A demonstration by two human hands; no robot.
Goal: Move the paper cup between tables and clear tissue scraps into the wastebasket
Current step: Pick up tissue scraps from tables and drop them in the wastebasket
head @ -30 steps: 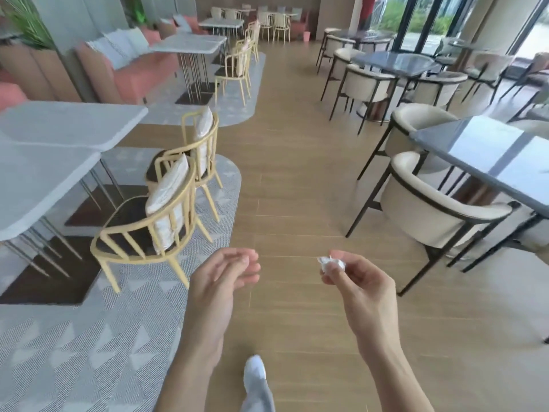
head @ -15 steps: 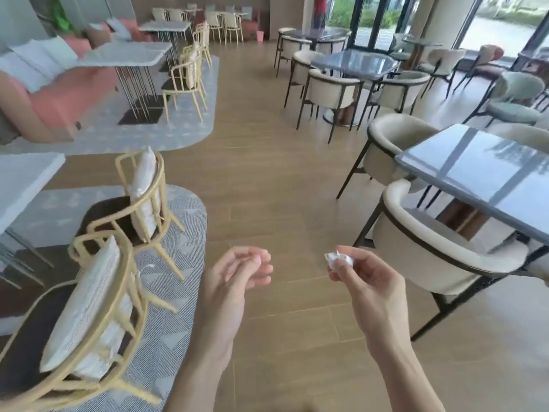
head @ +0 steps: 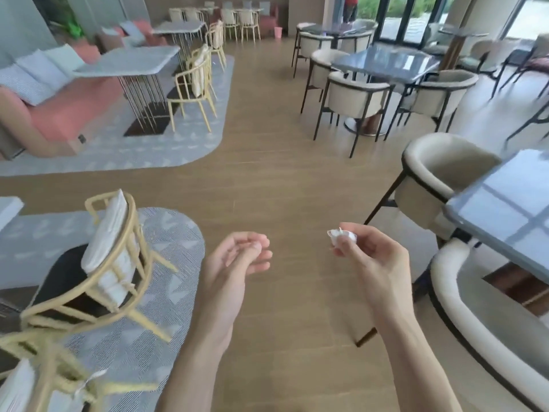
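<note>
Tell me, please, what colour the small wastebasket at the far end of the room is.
The wastebasket is pink, as far as the head view shows; it is small and distant there.

You are looking along a light brown wood-plank floor (head: 267, 162). Yellow metal-frame chairs with white cushions (head: 98, 263) are standing on grey patterned rugs (head: 166, 144) at your left, beside a coral pink sofa (head: 59, 114). Cream upholstered armchairs with black frames (head: 353, 99) are surrounding glossy dark glass tables (head: 386, 63) at your right. Daylight is coming through tall windows (head: 401, 16).

open floor aisle (head: 267, 179) (chairs (head: 110, 263) flanking)
</note>
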